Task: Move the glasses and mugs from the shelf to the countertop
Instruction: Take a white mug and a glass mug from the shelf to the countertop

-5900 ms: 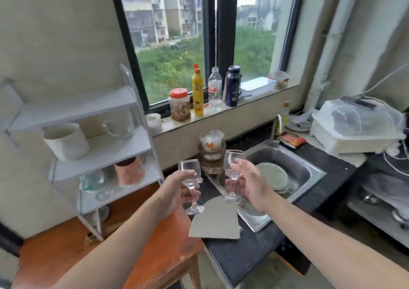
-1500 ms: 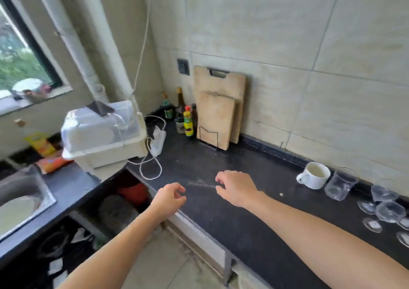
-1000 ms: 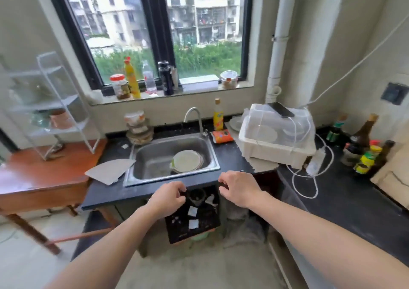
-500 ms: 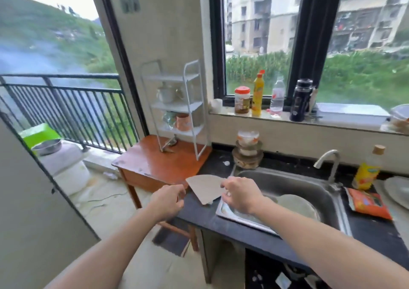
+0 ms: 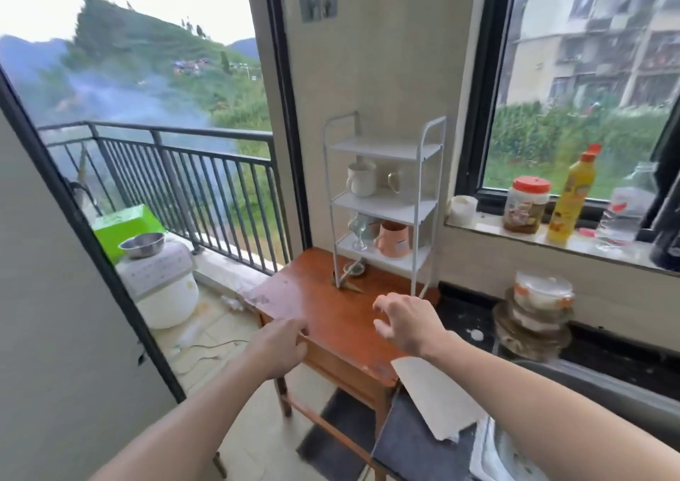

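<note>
A white wire shelf [image 5: 382,202] stands on a small wooden table [image 5: 331,307]. On its middle tier sit a white mug [image 5: 361,178] and a clear glass mug [image 5: 397,180]. The lower tier holds a stemmed glass [image 5: 358,228] and a pink mug [image 5: 393,239]. Under the lowest tier another glass [image 5: 354,269] rests on the table. My left hand [image 5: 279,346] hovers at the table's near edge, fingers loosely curled and empty. My right hand [image 5: 408,320] is over the table in front of the shelf, fingers spread, holding nothing.
A black countertop [image 5: 463,328] adjoins the table on the right, with a torn sheet of paper [image 5: 436,396], stacked lidded bowls [image 5: 533,315] and a sink edge [image 5: 588,381]. The windowsill holds a jar [image 5: 526,204], a yellow bottle [image 5: 570,195] and a water bottle [image 5: 625,212]. A balcony railing [image 5: 176,178] is at left.
The view has swung left and closer to the shelf. Both empty hands have moved from over the sink edge to above the wooden table, the right hand opening its fingers.
</note>
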A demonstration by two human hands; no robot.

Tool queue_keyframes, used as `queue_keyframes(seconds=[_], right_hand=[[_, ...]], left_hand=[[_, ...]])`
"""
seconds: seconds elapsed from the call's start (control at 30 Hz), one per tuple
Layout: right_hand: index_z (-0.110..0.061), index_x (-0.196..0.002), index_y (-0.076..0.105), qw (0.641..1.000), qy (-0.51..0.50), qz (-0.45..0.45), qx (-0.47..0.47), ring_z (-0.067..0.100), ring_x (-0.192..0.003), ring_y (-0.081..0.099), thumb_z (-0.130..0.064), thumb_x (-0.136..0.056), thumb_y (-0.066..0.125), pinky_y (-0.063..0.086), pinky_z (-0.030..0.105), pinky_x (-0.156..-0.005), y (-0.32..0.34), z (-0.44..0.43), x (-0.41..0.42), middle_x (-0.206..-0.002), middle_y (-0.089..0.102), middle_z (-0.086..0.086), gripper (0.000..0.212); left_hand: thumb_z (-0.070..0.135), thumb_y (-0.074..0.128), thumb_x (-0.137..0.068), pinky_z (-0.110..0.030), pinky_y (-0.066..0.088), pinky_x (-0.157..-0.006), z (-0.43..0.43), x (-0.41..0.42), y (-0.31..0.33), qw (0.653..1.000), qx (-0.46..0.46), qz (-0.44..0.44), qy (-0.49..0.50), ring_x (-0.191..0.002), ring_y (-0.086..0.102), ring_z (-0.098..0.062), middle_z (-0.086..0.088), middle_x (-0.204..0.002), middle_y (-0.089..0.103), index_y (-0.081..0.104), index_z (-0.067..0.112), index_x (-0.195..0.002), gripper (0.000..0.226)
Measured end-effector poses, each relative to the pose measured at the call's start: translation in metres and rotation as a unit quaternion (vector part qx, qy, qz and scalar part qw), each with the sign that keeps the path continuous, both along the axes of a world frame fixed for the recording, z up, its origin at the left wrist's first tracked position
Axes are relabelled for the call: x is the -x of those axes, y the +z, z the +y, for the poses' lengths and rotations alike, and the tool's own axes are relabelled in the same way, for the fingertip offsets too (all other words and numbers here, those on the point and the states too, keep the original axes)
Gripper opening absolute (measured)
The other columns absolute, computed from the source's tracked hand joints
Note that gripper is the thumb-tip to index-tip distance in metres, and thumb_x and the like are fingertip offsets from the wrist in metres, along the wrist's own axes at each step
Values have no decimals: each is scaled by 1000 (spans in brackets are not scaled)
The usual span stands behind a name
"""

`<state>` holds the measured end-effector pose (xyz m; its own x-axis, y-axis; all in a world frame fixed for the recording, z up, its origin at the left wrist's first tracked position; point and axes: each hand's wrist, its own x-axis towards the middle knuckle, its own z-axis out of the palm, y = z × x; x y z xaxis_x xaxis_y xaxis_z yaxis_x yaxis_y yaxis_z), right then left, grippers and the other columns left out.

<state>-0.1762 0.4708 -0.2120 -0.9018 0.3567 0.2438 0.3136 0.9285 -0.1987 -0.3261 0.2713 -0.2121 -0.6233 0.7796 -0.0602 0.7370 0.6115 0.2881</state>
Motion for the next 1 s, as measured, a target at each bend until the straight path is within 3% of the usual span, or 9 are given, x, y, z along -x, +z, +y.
queue_keyframes(seconds=[0.23, 0.37, 0.5, 0.57, 0.73, 0.83, 0.93, 1.0], right_hand=[[-19, -119, 60, 989, -107, 90, 41, 28, -90, 67, -32, -88, 59, 49, 34, -72, 30, 39, 103, -101, 70, 3, 34], [-16, -123, 58, 984, -145, 99, 38, 29, -99, 66, -27, -90, 58, 53, 38, -80, 42, 68, 138, -117, 65, 5, 35], [-10, -133, 51, 974, -187, 127, 30, 29, -108, 62, -26, -92, 58, 48, 35, -86, 51, 110, 171, -127, 60, 10, 44], [-9, -138, 46, 964, -214, 148, 49, 31, -114, 58, -27, -92, 58, 46, 36, -90, 54, 133, 189, -132, 57, 13, 50], [-13, -145, 34, 938, -244, 221, 109, 29, -117, 53, -26, -90, 61, 42, 33, -86, 53, 190, 236, -136, 51, 9, 63], [-14, -145, 31, 928, -238, 252, 135, 28, -125, 48, -24, -90, 61, 42, 38, -94, 46, 213, 258, -142, 45, 9, 64], [-13, -147, 27, 917, -241, 279, 152, 26, -130, 44, -24, -90, 62, 40, 37, -100, 36, 224, 274, -146, 43, 8, 68], [-16, -149, 25, 908, -248, 291, 171, 23, -131, 44, -25, -90, 62, 38, 37, -101, 31, 229, 281, -147, 44, 6, 70]], left_hand=[[36, 47, -84, -32, 53, -72, 49, 135, 28, 998, -8, 29, -49, -84, 58, -14, 5, -99, 64, 60, 33, -112, 30], [43, 45, -80, -36, 55, -73, 92, 177, 35, 997, -32, 12, -74, -81, 59, -13, 8, -91, 65, 58, 41, -101, 25], [36, 46, -78, -32, 51, -69, 148, 202, 44, 991, -85, -5, -100, -84, 62, -22, 2, -90, 68, 63, 30, -99, 28], [30, 47, -79, -32, 46, -70, 178, 214, 53, 989, -110, -9, -99, -88, 61, -25, -2, -94, 68, 64, 24, -102, 29], [23, 56, -84, -36, 47, -90, 259, 246, 71, 983, -159, -46, -81, -107, 57, -27, -7, -117, 61, 57, 16, -123, 39], [22, 56, -88, -37, 41, -98, 303, 262, 70, 978, -181, -64, -79, -120, 51, -29, -9, -132, 54, 48, 13, -134, 48], [22, 50, -93, -37, 37, -99, 337, 272, 61, 969, -222, -102, -41, -125, 47, -31, -11, -137, 50, 41, 12, -139, 48], [24, 47, -95, -36, 39, -93, 353, 276, 55, 958, -242, -152, -17, -119, 51, -32, -14, -134, 53, 40, 12, -139, 46]])
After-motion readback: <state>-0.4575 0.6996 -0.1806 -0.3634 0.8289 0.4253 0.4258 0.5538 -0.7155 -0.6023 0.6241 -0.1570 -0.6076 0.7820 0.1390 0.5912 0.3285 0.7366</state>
